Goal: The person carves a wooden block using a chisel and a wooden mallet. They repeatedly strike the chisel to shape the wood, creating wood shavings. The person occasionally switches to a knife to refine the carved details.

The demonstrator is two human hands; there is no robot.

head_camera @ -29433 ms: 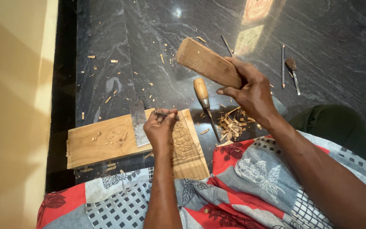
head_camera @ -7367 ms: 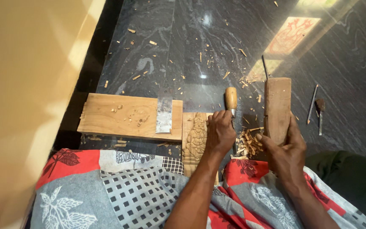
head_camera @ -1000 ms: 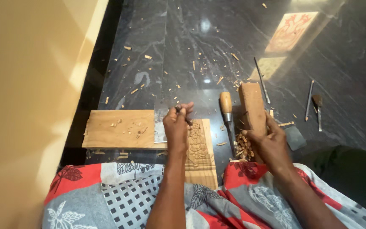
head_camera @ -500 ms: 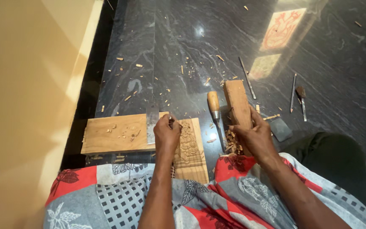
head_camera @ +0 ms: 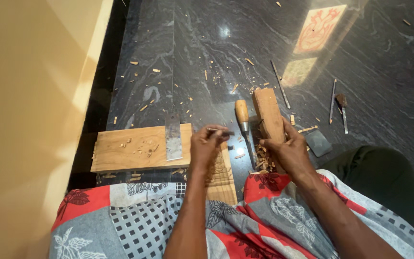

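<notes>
1. Under the left hand [head_camera: 207, 146] lies a narrow carved wooden panel [head_camera: 221, 180], its relief work partly hidden by the wrist; its near end reaches the patterned cloth [head_camera: 264, 216] over the person's lap.
2. That left hand is closed in a pinch around a thin metal carving tool [head_camera: 219, 130], whose tip points right, just above the panel's far end.
3. To the right, the right hand [head_camera: 288, 151] is wrapped firmly around a wooden block mallet [head_camera: 268, 115], which points away from the person, its lower end hidden in the palm.
4. Between the two hands rests a wooden-handled chisel [head_camera: 243, 127] on the dark stone floor [head_camera: 192, 57], its blade pointing back toward the lap, beside a heap of wood shavings [head_camera: 263, 158] by the right hand.
5. Left of the left hand sits a plain wooden board [head_camera: 130, 148], touching the panel, with a flat metal blade [head_camera: 173, 139] lying across its right end.
6. Beyond the right hand, well apart, lie slim metal tools [head_camera: 337, 103] and a long thin rod [head_camera: 280, 90]; a dark flat stone [head_camera: 318, 142] lies just right of the right hand.
7. Small wood chips are scattered over the floor farther out.
</notes>
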